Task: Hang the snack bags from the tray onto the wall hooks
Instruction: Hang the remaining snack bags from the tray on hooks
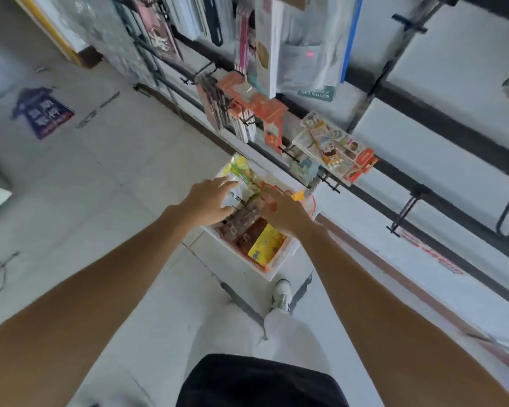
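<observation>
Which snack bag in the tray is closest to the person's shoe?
The bright yellow bag at the near end of the tray, beside the brown bags. The green-and-yellow bag lies at the far end, by the left hand.

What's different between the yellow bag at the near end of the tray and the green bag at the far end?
The yellow bag is mostly plain yellow, while the green bag mixes green, yellow and white. No fingers are on the yellow bag, but the fingers of the left hand reach over the green bag. Both lie in the white tray.
</observation>
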Demonstrator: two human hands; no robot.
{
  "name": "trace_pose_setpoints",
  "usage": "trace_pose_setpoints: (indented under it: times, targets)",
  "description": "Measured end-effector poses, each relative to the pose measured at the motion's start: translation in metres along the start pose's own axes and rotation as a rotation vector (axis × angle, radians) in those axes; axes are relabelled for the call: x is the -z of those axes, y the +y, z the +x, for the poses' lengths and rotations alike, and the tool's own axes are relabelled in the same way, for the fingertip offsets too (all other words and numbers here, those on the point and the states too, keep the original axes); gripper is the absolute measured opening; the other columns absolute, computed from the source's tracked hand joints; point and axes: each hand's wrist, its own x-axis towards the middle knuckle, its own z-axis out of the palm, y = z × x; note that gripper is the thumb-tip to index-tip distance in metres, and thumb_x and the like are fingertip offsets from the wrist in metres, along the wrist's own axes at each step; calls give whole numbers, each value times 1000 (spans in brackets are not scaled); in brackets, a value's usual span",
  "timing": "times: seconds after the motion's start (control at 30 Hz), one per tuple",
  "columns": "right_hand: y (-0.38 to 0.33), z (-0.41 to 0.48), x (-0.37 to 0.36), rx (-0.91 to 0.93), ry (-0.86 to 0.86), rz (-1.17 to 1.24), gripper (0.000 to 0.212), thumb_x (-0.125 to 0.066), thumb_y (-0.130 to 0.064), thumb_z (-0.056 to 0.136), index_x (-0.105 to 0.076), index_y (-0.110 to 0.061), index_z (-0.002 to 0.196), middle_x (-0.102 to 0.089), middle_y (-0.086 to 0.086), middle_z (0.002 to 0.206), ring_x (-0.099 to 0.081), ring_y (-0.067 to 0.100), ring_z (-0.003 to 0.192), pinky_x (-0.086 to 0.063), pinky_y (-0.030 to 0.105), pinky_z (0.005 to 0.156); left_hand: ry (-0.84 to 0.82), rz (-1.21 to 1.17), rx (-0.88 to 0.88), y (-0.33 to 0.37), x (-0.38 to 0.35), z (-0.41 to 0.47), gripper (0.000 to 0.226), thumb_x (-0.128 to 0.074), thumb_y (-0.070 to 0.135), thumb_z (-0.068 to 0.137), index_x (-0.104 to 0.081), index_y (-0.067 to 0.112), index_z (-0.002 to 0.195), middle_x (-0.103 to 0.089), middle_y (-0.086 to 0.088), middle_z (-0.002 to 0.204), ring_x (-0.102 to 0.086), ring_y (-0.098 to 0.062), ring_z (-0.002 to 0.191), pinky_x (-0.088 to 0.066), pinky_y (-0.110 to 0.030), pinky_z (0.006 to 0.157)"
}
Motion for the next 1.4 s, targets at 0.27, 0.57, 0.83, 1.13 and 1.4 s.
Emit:
trace_pose_setpoints:
  times: [0.27,0.57,0.83,1.13,1.4]
  targets:
    - [-9,59,-38,-26,-10,46,55,-53,-34,97,-39,-23,149,-56,4,139,-60,29,111,-44,31,82,-120,-195,35,-80,-45,54,67,-59,28,92,-29,25,152,-37,-7,154,-42,-30,134,-38,-48,107]
    - [-33,150,-112,-249,-106,255,59,-59,-33,96,-37,-19,149,-58,0,112,-62,24,96,-50,33,79,-144,-261,34,-148,-105,113,64,-59,33,94,-32,24,151,-41,-8,147,-49,-33,126,-42,-45,98]
    - [-46,252,-167,-500,87,610,79,-66,-39,92,-21,-26,154,-36,12,153,-54,30,119,-45,34,82,-114,-613,-4,-193,-141,158,67,-66,13,88,-37,20,148,-50,-5,144,-54,-20,120,-45,-31,98]
    - [-53,302,-185,-732,256,784,108,-78,-52,78,-7,-26,155,-32,17,151,-47,39,127,-46,49,100,-174,-820,82,-210,-162,178,58,-68,17,85,-48,28,139,-62,18,115,-65,-5,101,-54,-26,87]
    - [-75,276,-180,-483,154,1131,78,-83,-45,76,-36,-33,137,-61,-7,114,-65,16,104,-56,46,92,-312,-888,118,-207,-136,180,52,-64,-3,81,-59,21,127,-68,18,91,-66,2,79,-47,-10,63]
